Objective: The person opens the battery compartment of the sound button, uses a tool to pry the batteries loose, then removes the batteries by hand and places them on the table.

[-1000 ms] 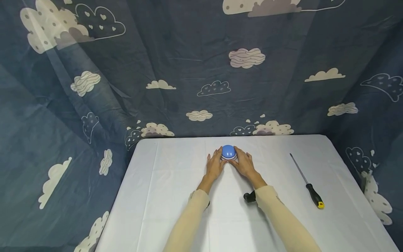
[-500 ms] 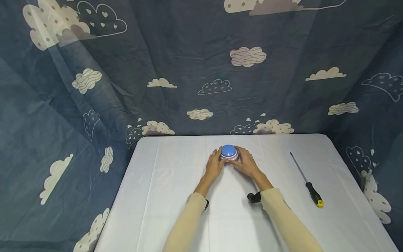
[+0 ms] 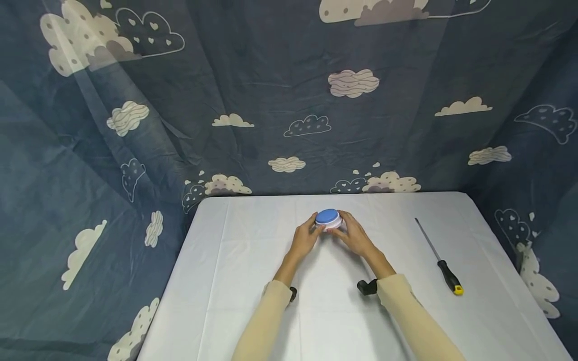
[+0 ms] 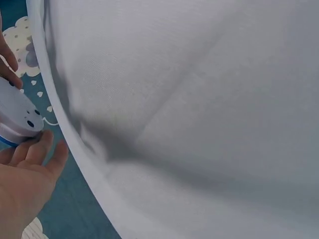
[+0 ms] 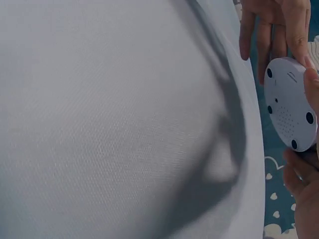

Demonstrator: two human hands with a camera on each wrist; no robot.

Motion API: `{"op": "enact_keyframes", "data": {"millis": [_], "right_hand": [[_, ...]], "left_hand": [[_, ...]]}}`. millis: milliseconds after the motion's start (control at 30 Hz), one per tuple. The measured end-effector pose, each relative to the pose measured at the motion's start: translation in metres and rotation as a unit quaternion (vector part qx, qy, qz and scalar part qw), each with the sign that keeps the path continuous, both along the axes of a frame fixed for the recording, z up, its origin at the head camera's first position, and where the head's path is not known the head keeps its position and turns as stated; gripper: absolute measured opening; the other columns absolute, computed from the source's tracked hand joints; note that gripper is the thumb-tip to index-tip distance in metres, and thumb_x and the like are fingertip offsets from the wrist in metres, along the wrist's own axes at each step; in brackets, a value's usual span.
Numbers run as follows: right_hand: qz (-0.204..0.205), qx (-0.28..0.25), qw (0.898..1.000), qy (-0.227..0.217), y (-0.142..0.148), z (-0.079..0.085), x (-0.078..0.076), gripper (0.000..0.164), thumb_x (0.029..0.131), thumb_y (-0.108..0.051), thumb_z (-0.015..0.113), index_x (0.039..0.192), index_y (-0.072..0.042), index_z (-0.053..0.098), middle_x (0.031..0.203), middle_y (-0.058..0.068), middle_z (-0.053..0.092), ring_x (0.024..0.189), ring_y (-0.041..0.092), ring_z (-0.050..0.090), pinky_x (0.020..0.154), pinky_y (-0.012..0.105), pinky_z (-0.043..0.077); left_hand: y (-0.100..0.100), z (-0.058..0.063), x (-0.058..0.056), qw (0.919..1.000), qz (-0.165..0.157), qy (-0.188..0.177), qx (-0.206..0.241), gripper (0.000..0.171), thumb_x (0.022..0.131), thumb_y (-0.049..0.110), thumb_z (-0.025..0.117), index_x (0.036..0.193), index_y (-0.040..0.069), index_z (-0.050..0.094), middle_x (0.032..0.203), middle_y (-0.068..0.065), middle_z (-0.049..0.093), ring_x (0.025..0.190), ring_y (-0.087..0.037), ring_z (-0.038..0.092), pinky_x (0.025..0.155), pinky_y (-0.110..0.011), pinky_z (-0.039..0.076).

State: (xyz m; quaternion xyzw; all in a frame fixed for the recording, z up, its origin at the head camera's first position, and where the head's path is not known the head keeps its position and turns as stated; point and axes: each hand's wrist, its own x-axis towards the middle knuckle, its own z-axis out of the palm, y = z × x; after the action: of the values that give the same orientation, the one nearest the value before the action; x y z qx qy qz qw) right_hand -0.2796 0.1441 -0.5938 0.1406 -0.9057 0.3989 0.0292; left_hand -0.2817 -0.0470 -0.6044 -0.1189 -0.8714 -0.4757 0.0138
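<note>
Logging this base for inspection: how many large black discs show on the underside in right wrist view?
4 on the device: upper-left disc, left disc, right disc, bottom disc. Fingers overlap it, so more may be hidden.

I see the left hand [image 4: 31, 172] holding one edge of a white and blue device [image 4: 16, 112], the right hand [image 4: 7, 55] at its other edge; a white surface [image 4: 199, 89] fills most of my view, beside cloud-patterned fabric [image 4: 75, 204].
</note>
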Motion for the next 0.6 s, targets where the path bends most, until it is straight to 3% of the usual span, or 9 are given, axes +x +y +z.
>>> {"op": "enact_keyframes", "data": {"millis": [167, 267, 467, 600], "right_hand": [[0.009, -0.014, 1.0, -0.015, 0.003, 0.004, 0.006, 0.077, 0.092, -0.044, 0.061, 0.15, -0.004, 0.03, 0.146, 0.024, 0.043, 0.13, 0.041, 0.048, 0.108, 0.053, 0.042], [0.006, -0.036, 0.999, -0.023, 0.006, 0.006, 0.009, 0.072, 0.094, -0.043, 0.058, 0.15, -0.006, 0.032, 0.143, 0.024, 0.047, 0.125, 0.04, 0.053, 0.104, 0.051, 0.046], [0.006, -0.066, 0.996, -0.066, 0.011, 0.011, 0.014, 0.06, 0.098, -0.048, 0.047, 0.151, -0.021, 0.034, 0.13, 0.022, 0.059, 0.111, 0.034, 0.063, 0.091, 0.049, 0.054], [0.04, -0.089, 0.991, -0.087, 0.013, 0.016, 0.018, 0.053, 0.103, -0.043, 0.04, 0.152, -0.027, 0.031, 0.138, 0.021, 0.054, 0.107, 0.033, 0.065, 0.09, 0.049, 0.055]], "left_hand": [[-0.004, 0.002, 0.003, 0.9988, -0.022, -0.018, 0.039, 0.059, 0.096, 0.043, 0.054, 0.147, 0.016, 0.04, 0.148, -0.008, 0.046, 0.132, -0.022, 0.051, 0.107, -0.031, 0.045], [-0.006, 0.006, 0.006, 0.9966, -0.045, -0.014, 0.068, 0.054, 0.099, 0.037, 0.053, 0.146, 0.016, 0.042, 0.147, -0.01, 0.047, 0.13, -0.023, 0.053, 0.103, -0.03, 0.049], [-0.012, 0.029, 0.016, 0.9862, -0.083, -0.023, 0.141, 0.043, 0.101, 0.017, 0.049, 0.143, 0.005, 0.045, 0.145, -0.018, 0.047, 0.123, -0.033, 0.058, 0.1, -0.038, 0.051], [-0.016, 0.042, 0.02, 0.9798, -0.098, -0.05, 0.167, 0.041, 0.102, 0.015, 0.048, 0.141, 0.003, 0.047, 0.144, -0.019, 0.048, 0.12, -0.035, 0.059, 0.099, -0.046, 0.051]]}}
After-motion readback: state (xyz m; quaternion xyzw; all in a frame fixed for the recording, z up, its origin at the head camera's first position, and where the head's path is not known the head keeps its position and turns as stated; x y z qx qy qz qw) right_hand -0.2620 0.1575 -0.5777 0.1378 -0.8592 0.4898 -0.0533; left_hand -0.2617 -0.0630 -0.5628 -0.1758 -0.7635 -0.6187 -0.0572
